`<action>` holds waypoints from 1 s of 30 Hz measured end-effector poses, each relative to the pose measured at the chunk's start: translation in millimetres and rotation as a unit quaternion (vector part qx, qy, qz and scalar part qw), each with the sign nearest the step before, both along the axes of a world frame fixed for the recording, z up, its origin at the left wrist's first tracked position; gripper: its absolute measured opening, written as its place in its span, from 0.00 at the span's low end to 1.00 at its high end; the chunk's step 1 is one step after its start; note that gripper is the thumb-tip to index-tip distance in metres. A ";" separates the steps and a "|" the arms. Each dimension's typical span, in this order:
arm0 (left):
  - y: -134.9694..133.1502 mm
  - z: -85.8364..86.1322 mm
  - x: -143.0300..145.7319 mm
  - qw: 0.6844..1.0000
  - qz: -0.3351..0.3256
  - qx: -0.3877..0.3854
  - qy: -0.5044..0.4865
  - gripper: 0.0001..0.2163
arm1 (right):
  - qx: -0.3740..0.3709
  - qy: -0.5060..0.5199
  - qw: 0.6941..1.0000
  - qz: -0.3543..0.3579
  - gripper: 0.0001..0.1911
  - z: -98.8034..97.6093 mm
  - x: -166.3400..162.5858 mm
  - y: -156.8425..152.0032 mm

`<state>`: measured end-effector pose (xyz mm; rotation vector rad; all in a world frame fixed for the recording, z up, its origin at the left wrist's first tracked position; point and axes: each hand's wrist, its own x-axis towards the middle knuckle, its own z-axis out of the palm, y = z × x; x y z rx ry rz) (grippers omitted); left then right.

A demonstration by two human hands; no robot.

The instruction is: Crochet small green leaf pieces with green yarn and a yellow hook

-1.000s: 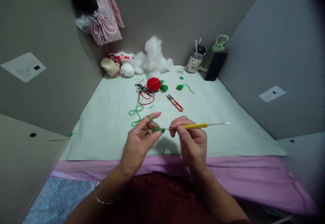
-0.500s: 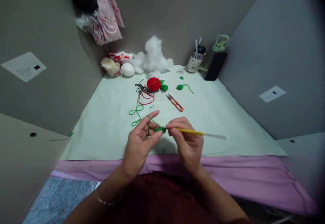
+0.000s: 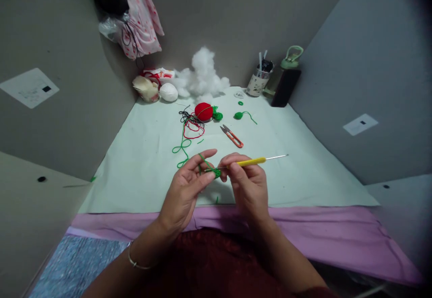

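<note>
My left hand (image 3: pixel 185 188) pinches a small green crochet piece (image 3: pixel 216 172) between thumb and fingers, with green yarn (image 3: pixel 182 147) looped over its forefinger and trailing across the table. My right hand (image 3: pixel 247 183) grips a yellow-handled crochet hook (image 3: pixel 251 161), whose tip sits in the green piece while the metal tail points right and slightly up. Both hands hover above the near edge of the pale green table sheet (image 3: pixel 141 163).
Orange thread snips (image 3: pixel 232 136) lie beyond the hands. Farther back are a red crocheted ball (image 3: pixel 204 111), a small green piece with a tail (image 3: pixel 240 115), tangled red and black threads (image 3: pixel 191 123), white stuffing (image 3: pixel 203 75), a cup of tools (image 3: pixel 256 81) and a bottle (image 3: pixel 285 79).
The hook's tail swung from level down to the right, then back up. My right hand shifted slightly left and closer to the left hand; the green piece stays pinched.
</note>
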<state>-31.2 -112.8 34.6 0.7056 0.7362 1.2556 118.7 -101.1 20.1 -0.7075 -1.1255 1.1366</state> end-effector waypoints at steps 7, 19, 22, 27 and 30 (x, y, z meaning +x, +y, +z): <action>0.5 3.6 -5.0 0.997 -0.040 -0.048 -0.034 0.25 | -0.003 0.000 0.999 -0.040 0.07 -1.5 2.0 0.3; -1.3 -4.4 0.2 0.998 -0.029 0.033 0.049 0.17 | 0.005 -0.034 0.999 -0.011 0.06 -2.0 2.9 -1.8; -2.5 -9.1 -1.1 0.994 -0.029 0.054 0.092 0.17 | 0.010 -0.049 0.999 -0.020 0.06 -4.6 4.5 -2.3; -2.7 -11.2 -4.0 0.991 -0.012 0.065 0.115 0.15 | -0.020 0.023 0.999 0.021 0.06 -2.2 6.1 -0.7; -1.7 -11.9 -4.4 0.992 0.000 0.065 0.104 0.15 | -0.029 0.045 0.998 0.040 0.08 0.1 5.7 0.2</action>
